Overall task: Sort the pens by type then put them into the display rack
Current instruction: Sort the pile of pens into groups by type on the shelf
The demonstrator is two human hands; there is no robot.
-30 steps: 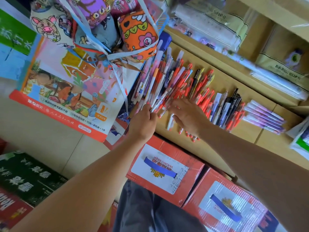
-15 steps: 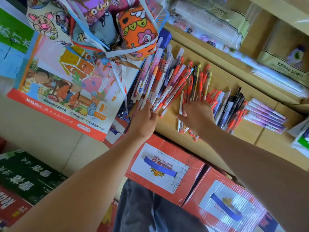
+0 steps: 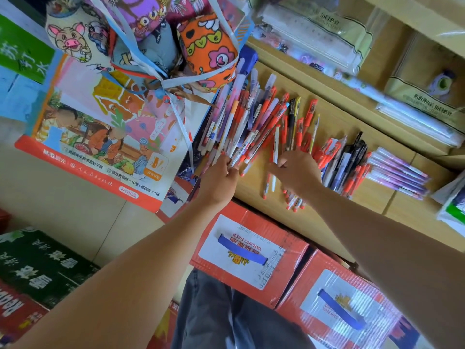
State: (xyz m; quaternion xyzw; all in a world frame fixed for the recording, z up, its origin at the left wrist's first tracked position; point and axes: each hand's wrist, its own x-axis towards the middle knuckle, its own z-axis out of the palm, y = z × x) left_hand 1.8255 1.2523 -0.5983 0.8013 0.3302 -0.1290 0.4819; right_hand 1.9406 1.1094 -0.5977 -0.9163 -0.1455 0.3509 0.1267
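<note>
Starting nearest the person, what is there?

Grey trousers, then two red cartons side by side. The left one's white label reads "YANJING BEER", upside down from here. Both bare arms reach over them to a wooden shelf.

And the pens?

The left hand grips a mixed bundle of pens by its near ends, fingers curled round it. The bundle fans over the shelf's left end, long axes running away from the person and leaning right. The right hand pinches a white pen between thumb and forefinger. That pen points almost straight away, among loose red pens lying much the same way. Further right lie black pens, then purple pens set crosswise.

Any other writing?

An orange pouch beyond the bundle is lettered "love". A poster on the left carries "M&G" on its red strip. Print on the wrapped packets at the back is too blurred to read.

What has changed?

A second ago the right hand was against the bundle. Now bare shelf shows between them, and the red pens have shifted right.
</note>
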